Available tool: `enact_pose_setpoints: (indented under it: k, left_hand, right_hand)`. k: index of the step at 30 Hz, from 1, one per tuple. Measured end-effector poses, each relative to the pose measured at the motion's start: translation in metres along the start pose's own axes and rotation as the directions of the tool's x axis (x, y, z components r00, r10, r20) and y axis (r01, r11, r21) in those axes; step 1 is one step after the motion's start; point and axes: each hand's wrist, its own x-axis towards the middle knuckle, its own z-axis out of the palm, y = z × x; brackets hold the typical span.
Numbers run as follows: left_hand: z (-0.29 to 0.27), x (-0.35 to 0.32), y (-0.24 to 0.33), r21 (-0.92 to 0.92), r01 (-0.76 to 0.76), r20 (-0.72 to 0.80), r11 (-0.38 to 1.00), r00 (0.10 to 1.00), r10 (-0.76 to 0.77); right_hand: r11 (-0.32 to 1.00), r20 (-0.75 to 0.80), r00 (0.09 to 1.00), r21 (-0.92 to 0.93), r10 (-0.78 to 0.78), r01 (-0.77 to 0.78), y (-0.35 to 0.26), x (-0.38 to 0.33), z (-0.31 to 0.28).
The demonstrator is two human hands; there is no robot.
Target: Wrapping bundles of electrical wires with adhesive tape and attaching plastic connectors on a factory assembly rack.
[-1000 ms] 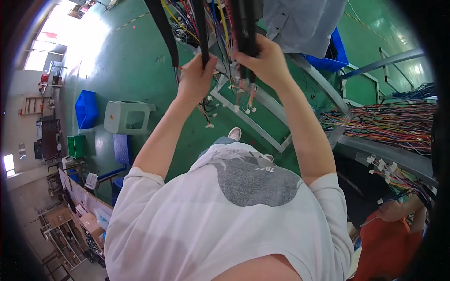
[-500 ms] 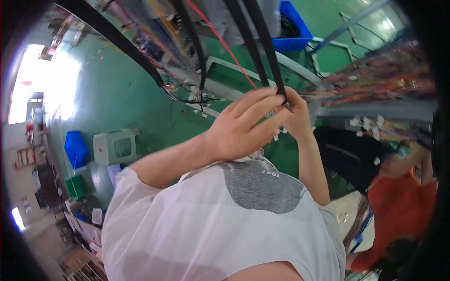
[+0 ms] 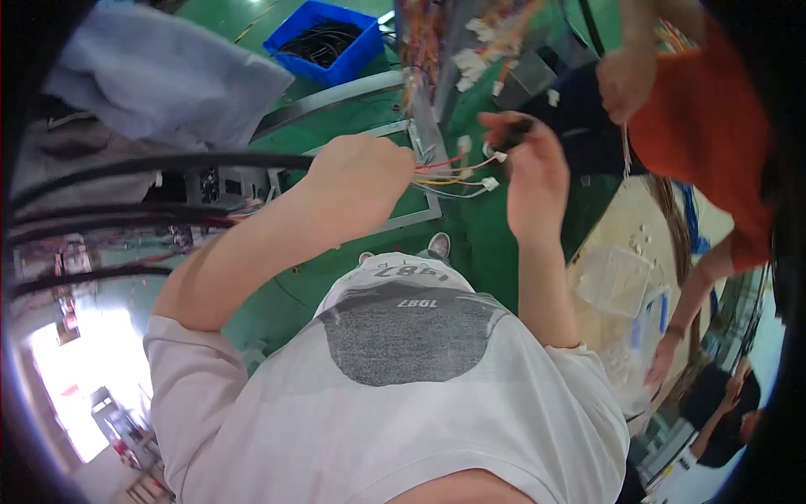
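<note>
My left hand (image 3: 361, 176) is closed in a fist round a wire harness in black sleeving (image 3: 193, 160), which runs off to the left. Past the fist, loose red, yellow and white wires (image 3: 449, 178) fan out to the right, with small white connectors (image 3: 489, 183) on their ends. My right hand (image 3: 537, 185) is raised just beyond these ends, fingers curled about a small black thing (image 3: 514, 134). Blur hides what kind of thing it is. One white connector lies close to its fingertips; whether they touch I cannot tell.
A blue bin (image 3: 327, 46) of black cables stands at the far side. Bundled wires with white connectors (image 3: 474, 67) hang near a metal frame (image 3: 395, 220). On the right, a person in an orange top (image 3: 697, 126) works beside a table (image 3: 600, 227) with a clear plastic box (image 3: 617, 281).
The view has turned to the right. My hands, together at the black sleeves before, are now apart: the left grips the harness, and the right is out beyond the wire ends.
</note>
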Motion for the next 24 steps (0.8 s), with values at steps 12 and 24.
enact_pose_setpoints:
  k: [12,24]
  left_hand:
    - [-0.024,0.011,0.052,-0.245,-0.082,-0.193,0.966,0.981,0.034]
    - [0.002,0.034,0.107,-0.385,-0.295,-0.578,0.874,0.816,0.020]
  right_hand:
    - [0.849,-0.120,0.842,0.135,0.526,-0.512,-0.009,-0.041,-0.075]
    - [0.793,0.145,0.874,0.373,0.463,-0.482,-0.050,-0.028,-0.076]
